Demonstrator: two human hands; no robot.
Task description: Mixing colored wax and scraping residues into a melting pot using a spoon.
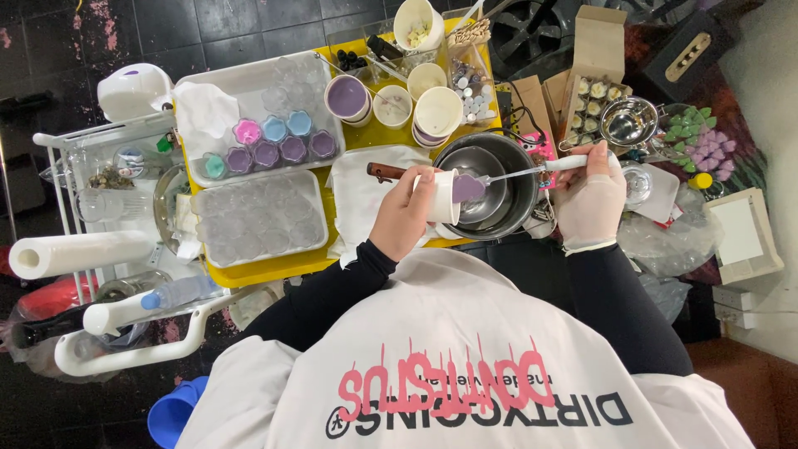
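Observation:
My left hand [405,214], bare, holds a white paper cup [446,196] tipped on its side over a steel pot [499,187]; purple liquid shows at the cup's mouth. My right hand [590,199], in a white glove, grips the white handle of a thin spatula [532,171] whose tip reaches the cup's rim. A white tray [253,87] to the left carries several small pink, blue and purple filled moulds [278,150]. A second tray [259,218] below it holds clear empty cups.
More paper cups [436,112] stand on the yellow table [274,268] behind the pot. A cardboard box [592,100] of small items, a steel strainer bowl [628,120] and purple-green flower pieces [698,141] lie right. A paper towel roll [79,254] and bottle [179,293] sit left.

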